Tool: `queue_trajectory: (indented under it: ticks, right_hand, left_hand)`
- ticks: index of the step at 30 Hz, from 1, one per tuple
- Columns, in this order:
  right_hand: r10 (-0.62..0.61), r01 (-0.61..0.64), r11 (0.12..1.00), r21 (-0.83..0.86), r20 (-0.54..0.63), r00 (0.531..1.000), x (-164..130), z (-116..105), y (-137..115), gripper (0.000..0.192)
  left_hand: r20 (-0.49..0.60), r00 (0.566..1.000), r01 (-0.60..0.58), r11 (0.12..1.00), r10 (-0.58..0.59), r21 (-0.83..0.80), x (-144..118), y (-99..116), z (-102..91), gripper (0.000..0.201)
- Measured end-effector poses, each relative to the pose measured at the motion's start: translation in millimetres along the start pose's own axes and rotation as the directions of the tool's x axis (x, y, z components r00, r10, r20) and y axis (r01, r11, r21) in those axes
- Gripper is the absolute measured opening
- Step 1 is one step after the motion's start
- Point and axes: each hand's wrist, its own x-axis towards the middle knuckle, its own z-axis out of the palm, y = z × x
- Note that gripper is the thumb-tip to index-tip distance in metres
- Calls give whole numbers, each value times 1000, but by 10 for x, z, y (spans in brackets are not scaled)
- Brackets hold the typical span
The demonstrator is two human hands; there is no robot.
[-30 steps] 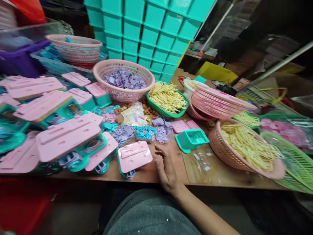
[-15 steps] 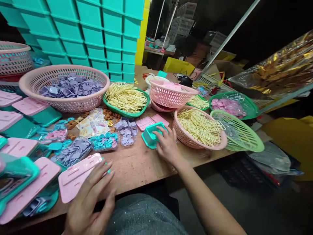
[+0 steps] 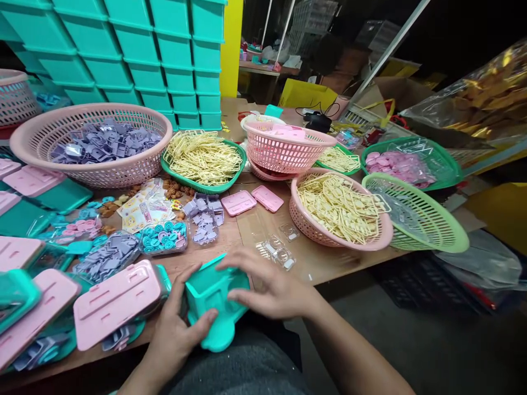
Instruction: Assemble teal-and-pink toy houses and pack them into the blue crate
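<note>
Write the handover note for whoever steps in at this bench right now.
Left hand: grips the teal tray from below, thumb on its near wall.
Right hand: laid over the tray's top and right side.
Tray: held at the table's near edge, looks empty.
Nearby: pink lid to the left, clear blister pieces just beyond the right hand.
Done: tray in hand.
Left: nothing in it yet, no lid on it.

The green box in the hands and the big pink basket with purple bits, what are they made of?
The green box, held by the left hand and right hand, looks like smooth moulded plastic: one even colour, soft sheen. The pink basket also looks plastic: its wall is a regular moulded lattice.
</note>
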Motion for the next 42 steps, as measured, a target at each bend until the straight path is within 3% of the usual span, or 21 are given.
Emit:
queue_trajectory:
  ticks: [2, 3, 5, 8, 10, 12, 16, 22, 26, 28, 31, 33, 36, 39, 42]
  right_hand:
    - [11, -13, 1000, -21, -81, 997, 282, 0, 233, 22]
    - [24, -30, 995, -95, -63, 998, 470, 9, 347, 18]
    - [91, -51, 956, -290, 125, 988, 883, 60, 524, 18]
    - [280, -17, 854, -521, 432, 858, 1394, 196, 625, 18]
    - [356, 21, 814, -580, 527, 772, 1569, 279, 623, 19]
    - [368, 44, 804, -592, 556, 746, 1622, 333, 614, 19]
    - [352, 54, 793, -607, 529, 773, 1562, 358, 632, 16]
    - [257, 52, 807, -589, 429, 866, 1419, 320, 728, 20]
    - [189, -86, 890, -447, 190, 963, 1293, 308, 864, 15]
    - [203, -166, 925, -341, 75, 976, 1250, 303, 934, 13]
    - [227, -207, 929, -306, 28, 974, 1209, 272, 956, 14]
    - [237, -244, 933, -264, -60, 970, 1141, 238, 862, 13]
    - [265, -280, 959, -45, -203, 943, 868, 212, 548, 11]
    - [308, -288, 947, 144, -145, 940, 440, 257, 169, 10]
    - [311, -307, 950, 51, -146, 939, 94, 339, -71, 17]
  left_hand:
    - [-39, 976, 202, 957, -214, -208, -35, -6, 12, 69]
    - [-42, 958, 260, 924, -283, -281, -37, 5, 27, 69]
    - [-44, 934, 314, 873, -354, -373, -20, 35, 65, 68]
    - [-35, 908, 345, 791, -418, -505, 18, 55, 108, 62]
    - [0, 898, 359, 733, -439, -578, 28, 45, 118, 58]
    - [24, 898, 362, 710, -439, -604, 25, 22, 117, 56]
    - [22, 903, 352, 710, -429, -610, 13, -28, 109, 50]
    - [42, 913, 346, 717, -405, -605, 37, -45, 113, 42]
    - [21, 922, 316, 722, -385, -616, 56, 1, 130, 45]
    - [17, 926, 304, 715, -378, -630, 70, 23, 143, 45]
    - [26, 926, 305, 709, -376, -636, 92, 39, 159, 43]
    - [29, 929, 303, 711, -370, -635, 98, 45, 168, 42]
    - [17, 932, 287, 709, -362, -644, 89, 64, 183, 42]
    - [-13, 936, 259, 711, -353, -653, 80, 98, 210, 43]
    - [-25, 946, 237, 740, -324, -629, 88, 119, 236, 42]
